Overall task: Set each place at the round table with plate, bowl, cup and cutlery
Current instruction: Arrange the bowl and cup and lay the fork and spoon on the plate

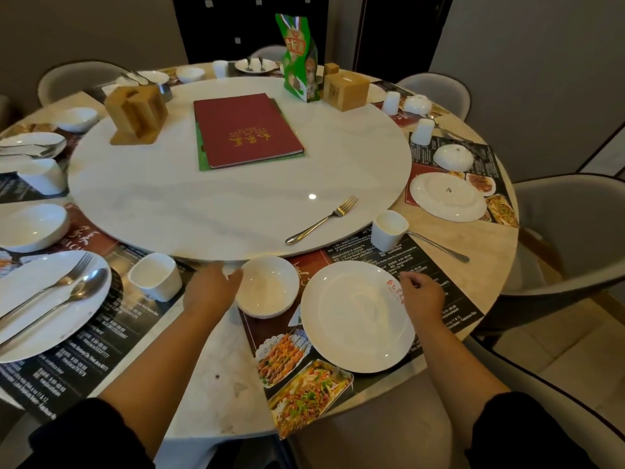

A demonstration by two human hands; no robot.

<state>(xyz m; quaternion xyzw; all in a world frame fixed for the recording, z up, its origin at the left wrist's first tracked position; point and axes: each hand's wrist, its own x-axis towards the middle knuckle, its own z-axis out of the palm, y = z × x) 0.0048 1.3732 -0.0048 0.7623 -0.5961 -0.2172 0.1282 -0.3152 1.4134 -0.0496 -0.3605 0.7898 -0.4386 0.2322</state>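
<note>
Both hands reach in: left hand (211, 292) loosely open beside the empty bowl (267, 286), right hand (421, 294) curled (holding nothing) over the bare plate's (355, 316) rim; the cup (389, 230) beyond looks empty.

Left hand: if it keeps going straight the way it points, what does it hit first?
Probably the edge of the white turntable: the left hand points up-right beside the bowl, fingertips already near that rim. Depth unclear.

Two bare forearms end in the left hand (210, 292) and right hand (420, 296), with dark, near-black sleeves pushed up to about the elbows, no rings or watch visible.
</note>
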